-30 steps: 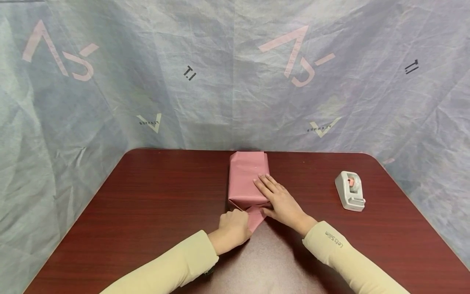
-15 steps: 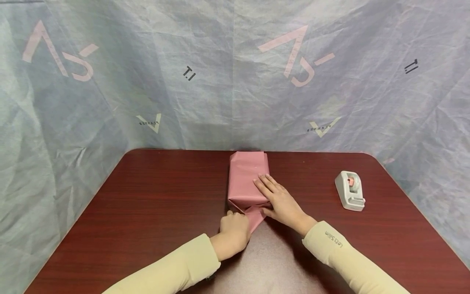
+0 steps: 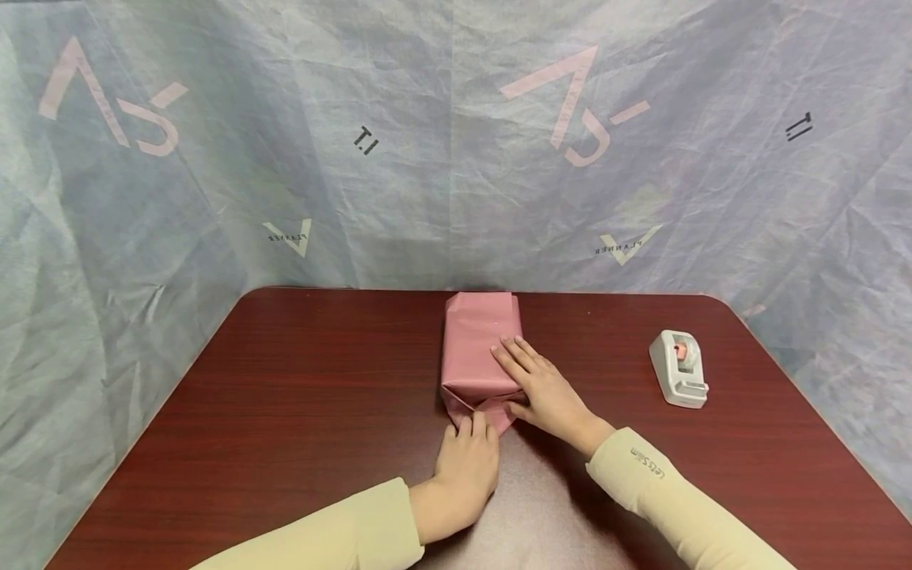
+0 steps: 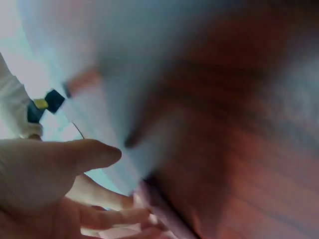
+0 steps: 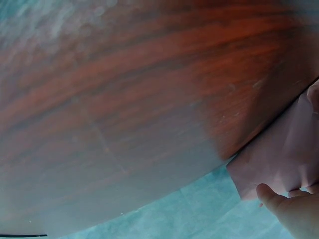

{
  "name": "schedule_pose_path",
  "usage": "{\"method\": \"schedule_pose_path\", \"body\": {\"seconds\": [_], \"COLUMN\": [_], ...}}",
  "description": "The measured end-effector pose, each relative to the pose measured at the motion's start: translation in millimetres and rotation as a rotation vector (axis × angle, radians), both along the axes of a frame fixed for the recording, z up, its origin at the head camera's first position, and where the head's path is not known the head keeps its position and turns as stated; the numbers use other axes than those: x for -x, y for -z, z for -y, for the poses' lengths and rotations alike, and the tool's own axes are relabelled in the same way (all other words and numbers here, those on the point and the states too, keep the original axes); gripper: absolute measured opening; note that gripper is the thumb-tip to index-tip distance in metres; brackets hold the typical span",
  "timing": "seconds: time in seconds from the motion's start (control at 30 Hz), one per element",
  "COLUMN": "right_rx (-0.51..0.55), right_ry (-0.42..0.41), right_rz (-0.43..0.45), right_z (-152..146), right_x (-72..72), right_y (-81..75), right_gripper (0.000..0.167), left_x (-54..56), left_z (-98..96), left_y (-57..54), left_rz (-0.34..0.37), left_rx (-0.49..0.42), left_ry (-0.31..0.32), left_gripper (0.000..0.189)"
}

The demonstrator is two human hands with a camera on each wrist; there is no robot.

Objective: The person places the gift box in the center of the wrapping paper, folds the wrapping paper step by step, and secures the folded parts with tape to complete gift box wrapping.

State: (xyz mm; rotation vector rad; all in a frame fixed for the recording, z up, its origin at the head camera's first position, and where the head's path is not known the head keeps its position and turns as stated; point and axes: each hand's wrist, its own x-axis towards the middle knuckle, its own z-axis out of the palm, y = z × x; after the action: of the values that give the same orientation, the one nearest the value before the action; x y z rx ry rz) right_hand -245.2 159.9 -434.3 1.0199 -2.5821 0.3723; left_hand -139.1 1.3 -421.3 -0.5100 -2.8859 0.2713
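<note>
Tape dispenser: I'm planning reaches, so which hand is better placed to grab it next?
Probably the right hand: it is nearer the tape dispenser, though it rests on the parcel. The left hand, at the paper flap, is farther away.

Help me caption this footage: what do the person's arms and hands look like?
The left sleeve and right sleeve are long and pale cream; the right one has dark lettering near its cuff. The left hand and right hand wear no gloves.
</note>
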Motion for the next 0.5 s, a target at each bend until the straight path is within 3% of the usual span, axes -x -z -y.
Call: {"method": "schedule_pose_path", "body": {"seconds": [0.13, 0.2, 0.5], "right_rx": [0.001, -0.001, -0.011], "right_ry": [0.003, 0.006, 0.020], "right_rz": [0.002, 0.003, 0.022], "right_z": [-0.6, -0.7, 0.3], "right_x": [-0.5, -0.7, -2.5], "right_y": [-0.6, -0.7, -1.4], "right_gripper": [0.087, 0.087, 0.087], "left_x": [-7.4, -7.3, 9.8], "left_z": [2.5, 4.7, 18.6], "left_y": [-0.5, -1.3, -10.1], "left_rz": [0.029, 0.064, 0.229], "left_rx": [-0.002, -0.020, -0.167], "left_ry": [0.049, 0.069, 0.107], "left_gripper": [0.060, 0.067, 0.051]}}
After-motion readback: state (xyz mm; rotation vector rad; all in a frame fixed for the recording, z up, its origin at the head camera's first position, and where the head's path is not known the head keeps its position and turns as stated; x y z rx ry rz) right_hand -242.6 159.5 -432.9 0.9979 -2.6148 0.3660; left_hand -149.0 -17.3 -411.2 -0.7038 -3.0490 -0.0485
